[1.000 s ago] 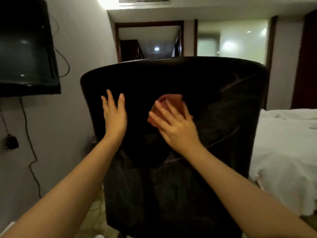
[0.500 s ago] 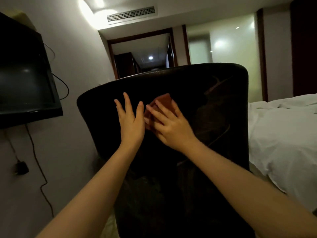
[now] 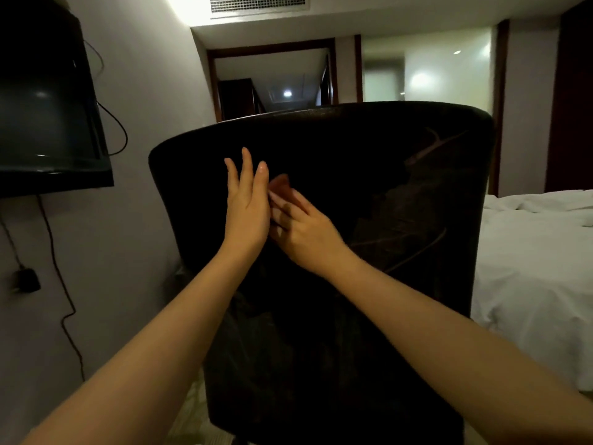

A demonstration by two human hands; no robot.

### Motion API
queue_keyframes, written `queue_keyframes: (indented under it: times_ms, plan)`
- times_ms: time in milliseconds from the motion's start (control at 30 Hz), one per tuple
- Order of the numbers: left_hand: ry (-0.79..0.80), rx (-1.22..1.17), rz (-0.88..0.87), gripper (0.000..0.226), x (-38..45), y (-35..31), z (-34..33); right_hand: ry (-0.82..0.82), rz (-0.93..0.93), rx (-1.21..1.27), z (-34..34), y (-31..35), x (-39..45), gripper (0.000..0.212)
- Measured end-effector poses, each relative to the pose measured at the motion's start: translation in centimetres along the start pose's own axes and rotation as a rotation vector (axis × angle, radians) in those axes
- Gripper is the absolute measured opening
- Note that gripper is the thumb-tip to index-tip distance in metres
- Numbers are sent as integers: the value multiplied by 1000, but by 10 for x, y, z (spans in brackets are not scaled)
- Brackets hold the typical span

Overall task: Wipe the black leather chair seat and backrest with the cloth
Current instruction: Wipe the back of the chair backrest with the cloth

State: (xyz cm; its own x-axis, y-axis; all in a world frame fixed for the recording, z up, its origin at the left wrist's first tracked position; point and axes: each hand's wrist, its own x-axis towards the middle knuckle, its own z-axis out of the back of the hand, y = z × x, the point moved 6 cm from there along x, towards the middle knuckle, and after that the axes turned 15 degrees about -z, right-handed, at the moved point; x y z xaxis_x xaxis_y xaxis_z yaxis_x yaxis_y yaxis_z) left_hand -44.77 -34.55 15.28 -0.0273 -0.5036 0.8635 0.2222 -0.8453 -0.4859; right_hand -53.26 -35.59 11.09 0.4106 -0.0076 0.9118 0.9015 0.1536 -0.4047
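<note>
From the head camera, a person wipes the backrest (image 3: 369, 187) of a black leather chair, the right hand (image 3: 301, 232) pressing a reddish cloth (image 3: 282, 186) flat under straight fingers (image 3: 285, 203). The left hand (image 3: 247, 203), fingers straight and close together, rests just beside it. Next comes a sweep across unwiped leather, likely toward the bed (image 3: 539, 268) side.

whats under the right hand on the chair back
A reddish cloth lies under the right hand, pressed flat against the black chair backrest. Only its upper edge shows; the rest is covered by the right fingers and by the left hand.
</note>
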Motion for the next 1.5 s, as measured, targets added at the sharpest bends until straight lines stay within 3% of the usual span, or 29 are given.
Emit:
queue_keyframes:
  times_ms: [100,200,300,367,433,500,567,633,733,800,867,933,1033,1133,1267,1333,1400,1500]
  plan:
    - [-2,6,-23,53,-2,9,2,87,-14,136,-21,35,-22,24]
    - [15,34,-42,56,1,14,7,381,211,75,-41,79,-79,27]
    - [50,70,-17,59,6,17,8,487,388,37,-34,71,-100,19]
    - [49,102,-18,60,6,18,8,294,349,77,-7,30,-75,27]
    - [15,129,-24,60,5,18,6,143,237,-46,24,-25,-33,30]
    - [-31,145,-33,60,4,17,2,62,116,-78,45,-57,-5,33]
    - [-51,122,-22,61,4,15,-4,92,30,-47,41,-55,-17,34]
    - [-36,97,-4,61,7,17,-7,224,64,-10,26,-29,-73,33]
    - [24,52,-3,61,11,22,-4,502,261,-16,14,2,-162,35]
    - [44,45,-18,62,10,22,-4,566,387,-37,12,1,-174,36]
    - [25,60,-19,62,8,19,-6,439,395,19,22,-16,-136,32]
    - [10,70,-15,62,9,19,-8,200,248,-5,44,-55,-72,34]
    - [-1,62,-14,62,12,23,-7,31,61,-25,65,-90,-17,30]
    - [11,116,-30,63,11,25,-8,90,-10,-4,49,-64,-55,35]
    - [58,95,-29,63,13,28,-3,410,300,-36,25,-16,-169,36]
    - [73,80,-19,64,13,29,0,477,431,-50,27,-15,-169,33]
    - [60,97,-2,64,14,30,2,359,402,3,38,-33,-119,33]
    - [51,96,16,64,17,34,6,91,163,-75,71,-85,-18,34]
